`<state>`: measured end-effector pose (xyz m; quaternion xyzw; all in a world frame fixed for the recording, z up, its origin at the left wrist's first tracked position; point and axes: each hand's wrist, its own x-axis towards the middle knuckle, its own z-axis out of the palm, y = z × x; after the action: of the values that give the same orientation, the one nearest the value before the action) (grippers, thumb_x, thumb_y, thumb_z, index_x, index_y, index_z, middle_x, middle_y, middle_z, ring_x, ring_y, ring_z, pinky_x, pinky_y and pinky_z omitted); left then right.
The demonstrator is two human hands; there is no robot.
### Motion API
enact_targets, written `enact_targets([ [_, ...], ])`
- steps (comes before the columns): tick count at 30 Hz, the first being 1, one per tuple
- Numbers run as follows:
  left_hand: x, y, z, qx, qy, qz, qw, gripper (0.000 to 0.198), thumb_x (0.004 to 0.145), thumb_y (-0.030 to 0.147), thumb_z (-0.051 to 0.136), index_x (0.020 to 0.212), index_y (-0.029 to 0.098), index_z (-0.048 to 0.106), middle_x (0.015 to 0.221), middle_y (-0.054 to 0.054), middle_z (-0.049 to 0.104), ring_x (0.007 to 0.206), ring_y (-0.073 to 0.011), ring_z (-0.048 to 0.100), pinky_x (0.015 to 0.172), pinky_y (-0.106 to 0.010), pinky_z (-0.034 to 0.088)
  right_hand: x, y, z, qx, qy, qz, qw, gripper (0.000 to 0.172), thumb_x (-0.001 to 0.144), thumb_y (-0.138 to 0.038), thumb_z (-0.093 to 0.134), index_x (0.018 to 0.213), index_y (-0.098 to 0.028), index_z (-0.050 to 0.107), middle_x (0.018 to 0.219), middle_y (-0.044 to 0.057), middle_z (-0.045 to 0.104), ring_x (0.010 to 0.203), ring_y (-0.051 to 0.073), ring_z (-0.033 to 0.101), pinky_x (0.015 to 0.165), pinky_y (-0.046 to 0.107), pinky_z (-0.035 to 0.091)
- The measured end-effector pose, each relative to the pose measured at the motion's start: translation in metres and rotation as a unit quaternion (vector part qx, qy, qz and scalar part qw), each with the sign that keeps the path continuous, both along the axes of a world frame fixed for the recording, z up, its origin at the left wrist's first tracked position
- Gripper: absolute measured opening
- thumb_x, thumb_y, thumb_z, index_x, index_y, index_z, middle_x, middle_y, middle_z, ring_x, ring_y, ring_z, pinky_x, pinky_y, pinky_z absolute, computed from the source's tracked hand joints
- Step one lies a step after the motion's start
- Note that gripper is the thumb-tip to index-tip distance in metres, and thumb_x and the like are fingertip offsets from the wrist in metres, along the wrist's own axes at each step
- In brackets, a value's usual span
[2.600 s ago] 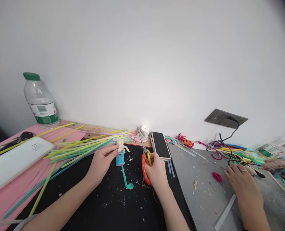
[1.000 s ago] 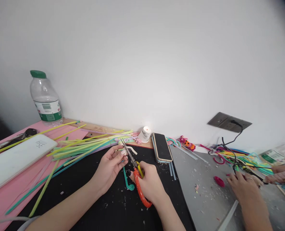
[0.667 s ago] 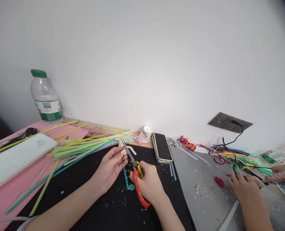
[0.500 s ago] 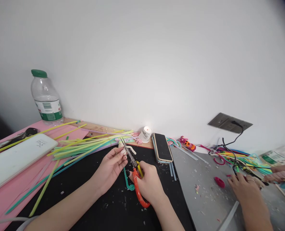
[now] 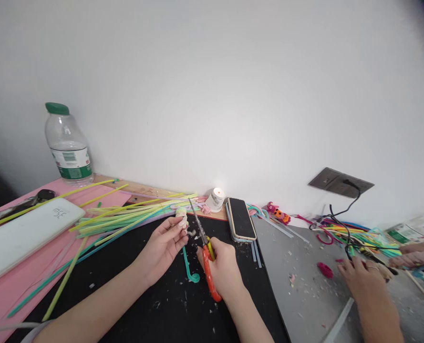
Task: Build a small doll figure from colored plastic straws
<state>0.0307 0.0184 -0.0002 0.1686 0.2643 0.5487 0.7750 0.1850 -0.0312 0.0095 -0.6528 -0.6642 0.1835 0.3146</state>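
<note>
My left hand (image 5: 167, 245) pinches a small cream-white craft piece (image 5: 181, 218), partly hidden by the fingers. A teal pipe cleaner (image 5: 187, 267) with a coiled lower end hangs below these fingers; whether it joins the white piece I cannot tell. In my right hand (image 5: 222, 267) are scissors (image 5: 208, 259) with orange and yellow handles, their blades pointing up and a little left. The blades stand just right of the white piece, apart from it. A short pale curled bit (image 5: 191, 233) shows between the left fingers and the blades.
Pipe cleaners (image 5: 126, 214) lie in a bundle behind my left hand. Nearby are a white power bank (image 5: 29, 238), a plastic bottle (image 5: 70, 147), a paper cup (image 5: 216, 200) and a phone (image 5: 242, 219). Another person's hand (image 5: 367, 281) works at the right, near black cables (image 5: 347, 238).
The scissors have moved right, away from the white piece. The pale strip that stuck out from it has dropped lower and looks shorter. My left hand has barely moved.
</note>
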Motion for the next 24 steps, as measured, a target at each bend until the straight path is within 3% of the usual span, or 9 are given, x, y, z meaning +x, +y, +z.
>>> enact_targets([
  [5,-0.001,-0.001,0.001,0.084,0.113,-0.011,0.99,0.018,0.072,0.021,0.076,0.088,0.019,0.068,0.077,0.001,0.065,0.07,-0.0098,0.063,0.068,-0.021,0.056,0.01,0.007,-0.006,0.022,0.105,-0.062,0.992,0.037,0.08,-0.042,0.056,0.061,-0.021,0.032,0.055,-0.007,0.032,0.051,0.01,0.029,0.048,0.022,0.023],
  [11,-0.002,0.0,-0.005,0.079,0.189,-0.025,0.978,0.034,0.069,0.03,0.078,0.1,0.017,0.072,0.098,-0.005,0.071,0.089,-0.0156,0.065,0.088,-0.03,0.053,0.017,0.011,-0.013,-0.013,0.208,-0.047,0.977,0.032,0.081,-0.043,0.056,0.067,-0.021,0.036,0.06,-0.007,0.034,0.055,0.01,0.031,0.049,0.021,0.026],
  [14,-0.004,0.004,-0.006,0.077,0.203,-0.009,0.976,0.038,0.066,0.032,0.08,0.1,0.018,0.072,0.1,-0.005,0.072,0.092,-0.0175,0.065,0.091,-0.033,0.051,0.017,0.008,-0.01,-0.025,0.187,-0.019,0.982,0.031,0.082,-0.041,0.055,0.07,-0.022,0.035,0.064,-0.006,0.037,0.058,0.011,0.034,0.052,0.021,0.029],
  [18,-0.008,0.009,-0.004,0.092,0.235,0.025,0.967,0.035,0.062,0.033,0.082,0.091,0.017,0.072,0.085,-0.003,0.073,0.078,-0.0162,0.067,0.078,-0.031,0.055,0.016,0.004,-0.004,-0.027,0.126,0.005,0.992,0.028,0.085,-0.041,0.053,0.076,-0.022,0.034,0.07,-0.005,0.042,0.062,0.012,0.04,0.057,0.022,0.034],
  [24,-0.011,0.014,-0.005,0.093,0.234,0.072,0.965,0.029,0.06,0.033,0.083,0.082,0.016,0.074,0.075,-0.001,0.072,0.067,-0.0117,0.065,0.07,-0.024,0.055,0.015,0.002,0.003,-0.049,0.02,-0.021,0.998,0.034,0.083,-0.042,0.053,0.067,-0.022,0.03,0.062,-0.005,0.04,0.056,0.011,0.035,0.051,0.022,0.027],
])
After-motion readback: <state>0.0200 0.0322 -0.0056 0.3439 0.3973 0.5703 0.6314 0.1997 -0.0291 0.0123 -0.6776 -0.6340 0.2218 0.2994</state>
